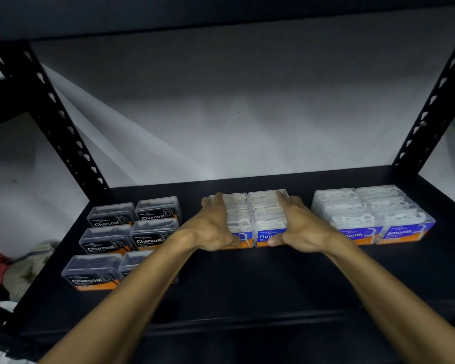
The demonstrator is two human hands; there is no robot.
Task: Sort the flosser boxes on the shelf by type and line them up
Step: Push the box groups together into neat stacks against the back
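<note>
On the black shelf (247, 279) stand three groups of clear flosser boxes. Several black-labelled Charcoal boxes (108, 243) sit at the left in two columns. In the middle is a block of blue-and-orange Round boxes (258, 219) holding white flossers. My left hand (213, 227) presses flat against that block's left side, fingers stretched to the back. Along its right side lies my right hand (297, 227), thumb at the front label. Both hands squeeze the block between them. At the right stand the Smooth boxes (373, 216), blue-labelled and lined up in two columns.
Black perforated uprights (63, 122) frame the shelf on the left, and another upright (431, 106) on the right. A white wall is behind. The upper shelf (221, 14) hangs overhead. Crumpled cloth (13, 271) lies beyond the shelf's left edge.
</note>
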